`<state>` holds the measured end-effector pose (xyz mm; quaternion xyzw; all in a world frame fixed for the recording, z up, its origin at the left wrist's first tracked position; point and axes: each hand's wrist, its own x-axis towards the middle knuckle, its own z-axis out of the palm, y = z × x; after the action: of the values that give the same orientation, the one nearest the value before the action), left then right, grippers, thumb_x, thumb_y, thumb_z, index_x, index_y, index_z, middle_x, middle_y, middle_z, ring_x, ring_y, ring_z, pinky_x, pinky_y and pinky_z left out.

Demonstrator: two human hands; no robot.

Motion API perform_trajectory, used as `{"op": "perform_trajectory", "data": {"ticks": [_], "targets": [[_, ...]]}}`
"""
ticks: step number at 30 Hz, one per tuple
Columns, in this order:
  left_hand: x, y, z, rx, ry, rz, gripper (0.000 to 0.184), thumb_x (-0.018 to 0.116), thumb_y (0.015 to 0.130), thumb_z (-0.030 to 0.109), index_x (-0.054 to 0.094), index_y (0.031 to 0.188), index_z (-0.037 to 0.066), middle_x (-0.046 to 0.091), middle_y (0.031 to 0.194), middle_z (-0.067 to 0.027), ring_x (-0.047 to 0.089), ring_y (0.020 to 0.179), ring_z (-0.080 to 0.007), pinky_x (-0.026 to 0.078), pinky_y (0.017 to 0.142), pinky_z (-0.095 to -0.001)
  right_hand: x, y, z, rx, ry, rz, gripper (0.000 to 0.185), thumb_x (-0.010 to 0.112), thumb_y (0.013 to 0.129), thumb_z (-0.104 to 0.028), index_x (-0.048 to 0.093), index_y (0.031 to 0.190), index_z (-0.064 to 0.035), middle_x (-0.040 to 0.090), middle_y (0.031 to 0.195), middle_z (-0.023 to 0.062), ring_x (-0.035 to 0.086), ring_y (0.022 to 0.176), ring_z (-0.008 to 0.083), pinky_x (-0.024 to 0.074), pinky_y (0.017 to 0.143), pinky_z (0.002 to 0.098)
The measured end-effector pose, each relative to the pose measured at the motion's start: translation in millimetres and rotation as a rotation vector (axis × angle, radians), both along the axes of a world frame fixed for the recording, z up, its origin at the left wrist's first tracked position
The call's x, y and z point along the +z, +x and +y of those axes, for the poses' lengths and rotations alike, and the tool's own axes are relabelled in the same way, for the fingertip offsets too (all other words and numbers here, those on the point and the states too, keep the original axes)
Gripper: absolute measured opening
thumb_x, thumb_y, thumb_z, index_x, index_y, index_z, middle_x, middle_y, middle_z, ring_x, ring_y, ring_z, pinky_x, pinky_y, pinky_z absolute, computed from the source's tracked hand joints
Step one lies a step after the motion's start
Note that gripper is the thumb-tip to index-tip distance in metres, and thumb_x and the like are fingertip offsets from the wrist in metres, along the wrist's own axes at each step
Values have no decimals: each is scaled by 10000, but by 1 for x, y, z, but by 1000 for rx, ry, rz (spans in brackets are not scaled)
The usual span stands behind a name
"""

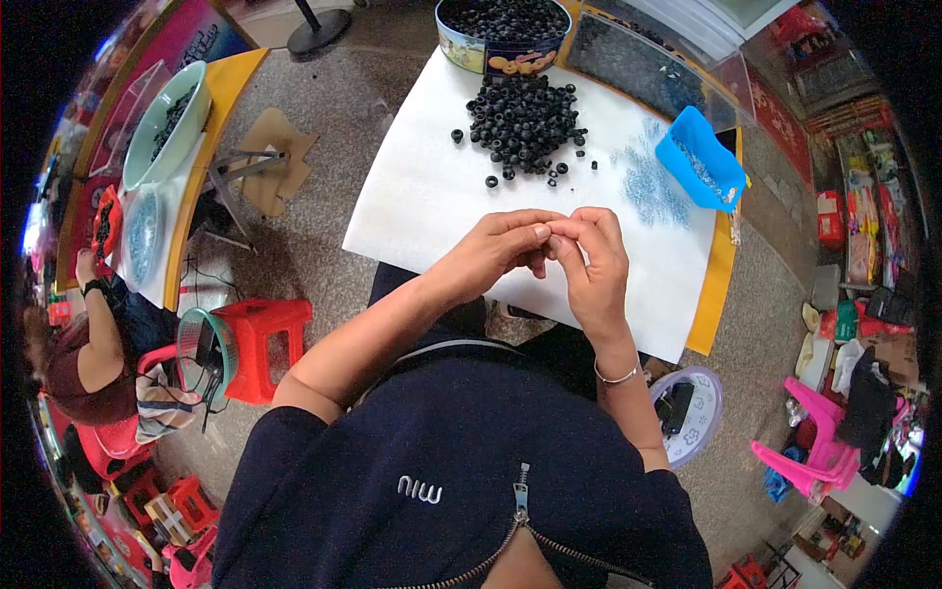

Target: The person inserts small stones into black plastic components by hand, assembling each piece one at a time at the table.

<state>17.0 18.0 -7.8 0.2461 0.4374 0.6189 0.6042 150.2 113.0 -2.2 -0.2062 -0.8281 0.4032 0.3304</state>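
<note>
My left hand and my right hand meet above the near part of a white sheet. Thumbs and fingertips are pinched together, and whatever lies between them is too small or hidden to make out. Just beyond my hands is a heap of black ring-shaped pieces, with a few loose ones around its near edge. To the right of the heap, small pale-blue bits are scattered over the sheet. A blue plastic scoop-like container holding similar bits rests beside them.
At the table's far side stand a round tin full of black pieces and a clear bin of dark pieces. On the left, another person sits at a table with a pale green basin. A red stool stands between.
</note>
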Motion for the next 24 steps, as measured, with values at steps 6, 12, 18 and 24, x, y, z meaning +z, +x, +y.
{"op": "perform_trajectory", "data": {"ticks": [6, 12, 18, 24], "targets": [[-7, -3, 1, 106, 21, -137, 253, 487, 969, 157, 568, 1114, -33, 551, 865, -53, 535, 771, -144, 471, 697, -284, 1, 0, 2, -107, -136, 52, 72, 609, 856, -36, 639, 916, -9, 569, 938, 91, 562, 859, 195, 455, 763, 283], [-11, -6, 1, 87, 69, -324, 204, 468, 975, 126, 561, 1084, -18, 538, 836, -39, 528, 730, -127, 476, 686, -276, 3, 1, 3, -97, -198, 50, 76, 587, 875, -34, 629, 922, 8, 565, 950, 71, 543, 869, 145, 443, 768, 263], [-15, -7, 4, 57, 185, -436, 348, 491, 977, 235, 529, 1207, -23, 588, 941, -74, 557, 798, -142, 494, 796, -333, 5, 2, 3, -74, -209, 68, 91, 572, 887, -34, 617, 949, 16, 558, 967, 65, 531, 891, 130, 437, 771, 254], [-23, -7, 6, 65, 181, -430, 414, 481, 984, 276, 487, 1291, -3, 615, 1074, -91, 598, 957, -171, 483, 899, -347, 8, -3, -1, -86, 10, 27, 143, 632, 826, -63, 615, 961, -21, 561, 971, 92, 538, 933, 225, 435, 821, 331]]}}
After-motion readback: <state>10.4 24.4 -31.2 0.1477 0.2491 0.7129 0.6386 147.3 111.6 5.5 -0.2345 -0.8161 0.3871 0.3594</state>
